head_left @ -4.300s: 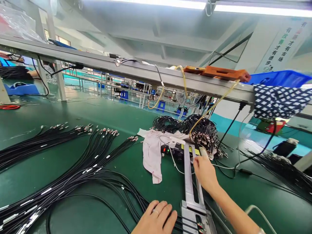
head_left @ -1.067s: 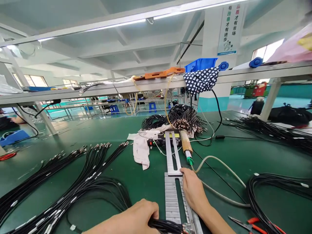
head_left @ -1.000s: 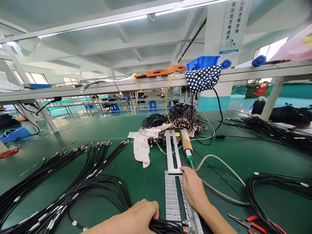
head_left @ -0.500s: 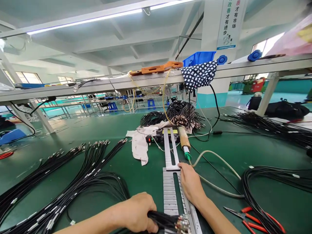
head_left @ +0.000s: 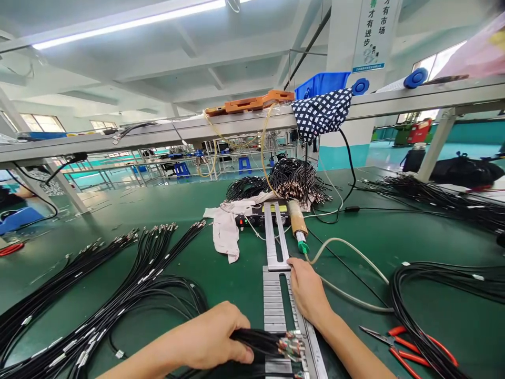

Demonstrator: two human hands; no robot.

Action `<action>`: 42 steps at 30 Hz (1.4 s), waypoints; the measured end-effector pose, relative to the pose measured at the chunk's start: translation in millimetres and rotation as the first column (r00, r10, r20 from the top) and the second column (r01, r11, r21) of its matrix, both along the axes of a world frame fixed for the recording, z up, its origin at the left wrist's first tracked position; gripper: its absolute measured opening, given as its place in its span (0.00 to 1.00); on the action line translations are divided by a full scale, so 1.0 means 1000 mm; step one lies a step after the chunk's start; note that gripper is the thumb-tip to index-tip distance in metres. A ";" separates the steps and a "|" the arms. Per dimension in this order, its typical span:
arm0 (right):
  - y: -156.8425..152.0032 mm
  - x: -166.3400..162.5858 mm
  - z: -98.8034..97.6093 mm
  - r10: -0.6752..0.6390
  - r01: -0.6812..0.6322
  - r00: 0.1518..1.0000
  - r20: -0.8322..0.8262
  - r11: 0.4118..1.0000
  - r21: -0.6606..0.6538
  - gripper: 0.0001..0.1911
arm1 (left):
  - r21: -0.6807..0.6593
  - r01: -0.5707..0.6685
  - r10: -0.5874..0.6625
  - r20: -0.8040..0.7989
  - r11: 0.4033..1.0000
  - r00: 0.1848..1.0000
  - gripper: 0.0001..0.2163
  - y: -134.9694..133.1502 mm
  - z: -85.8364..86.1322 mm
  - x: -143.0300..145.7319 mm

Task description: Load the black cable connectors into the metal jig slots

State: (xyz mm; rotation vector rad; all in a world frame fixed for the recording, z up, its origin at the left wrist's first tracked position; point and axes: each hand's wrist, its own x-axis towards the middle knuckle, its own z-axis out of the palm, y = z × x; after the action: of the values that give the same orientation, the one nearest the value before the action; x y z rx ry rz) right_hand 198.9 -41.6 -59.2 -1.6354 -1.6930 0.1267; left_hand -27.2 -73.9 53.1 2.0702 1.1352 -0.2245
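My left hand (head_left: 213,339) is closed round a bundle of black cables (head_left: 264,345) whose metal connector ends stick out to the right over a slotted metal jig (head_left: 274,295). My right hand (head_left: 307,289) lies flat on the jig's right rail with fingers stretched forward, holding nothing. Just beyond its fingertips rests a pen-shaped tool with a brown handle and a green tip (head_left: 299,231), trailing a pale hose (head_left: 355,252).
More black cables (head_left: 130,273) fan out on the green bench at left. A white rag (head_left: 226,231) and a small control box (head_left: 256,216) lie behind the jig, with coiled cables (head_left: 292,181) beyond. Red-handled cutters (head_left: 406,347) and a cable loop (head_left: 434,295) are at right.
My left hand has drawn the cable bundle rightward, so its connector ends now reach over the jig. My right hand has stayed on the rail since leaving the tool.
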 end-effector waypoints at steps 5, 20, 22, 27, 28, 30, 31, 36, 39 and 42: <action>-0.001 -0.001 0.001 -0.006 0.006 1.000 0.005 1.000 0.015 0.20 | -0.042 0.046 -0.047 -0.033 0.998 0.998 0.09 -0.002 -0.006 0.019; -0.002 0.000 0.004 0.013 -0.013 1.000 -0.002 1.000 -0.002 0.19 | 0.001 0.014 -0.014 -0.072 1.000 0.997 0.10 -0.024 0.006 -0.011; -0.003 0.000 0.004 0.015 -0.015 1.000 -0.001 1.000 -0.007 0.20 | 0.015 -0.004 0.006 -0.173 1.000 0.985 0.16 -0.031 0.004 -0.008; -0.004 0.000 0.005 0.009 -0.009 1.000 0.008 1.000 -0.001 0.20 | 0.037 0.166 -0.156 -0.199 0.985 0.968 0.09 -0.029 -0.006 -0.003; -0.004 0.000 0.005 0.005 -0.005 1.000 0.009 1.000 -0.001 0.19 | 0.031 0.195 -0.187 -0.175 0.980 0.967 0.06 -0.027 -0.007 -0.002; -0.003 0.000 0.005 -0.004 0.004 1.000 0.014 1.000 -0.003 0.19 | 0.000 0.225 -0.224 -0.102 0.974 0.969 0.02 -0.024 -0.007 -0.002; -0.003 0.000 0.005 -0.007 0.007 1.000 0.017 1.000 -0.006 0.18 | -0.012 0.229 -0.229 -0.070 0.973 0.971 0.01 -0.024 -0.008 -0.002; -0.003 0.000 0.008 -0.016 0.017 0.999 0.031 0.999 -0.030 0.13 | 0.049 0.228 -0.227 -0.025 0.972 0.973 0.06 -0.026 -0.011 -0.004; -0.004 0.000 0.010 -0.026 0.028 0.999 0.036 0.999 -0.040 0.12 | -0.005 0.200 -0.200 0.036 0.980 0.979 0.09 -0.024 -0.009 -0.005; -0.005 0.000 0.013 -0.037 0.039 0.998 0.040 0.998 -0.040 0.11 | -0.005 0.110 -0.110 -0.051 0.994 0.993 0.12 -0.022 0.000 -0.009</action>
State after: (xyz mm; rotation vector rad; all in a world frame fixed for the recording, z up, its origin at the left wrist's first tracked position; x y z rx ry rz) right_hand 198.7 -46.2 -46.5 -1.7097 -1.6984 0.1119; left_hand -36.5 -95.7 53.5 2.1383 1.0520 -0.3337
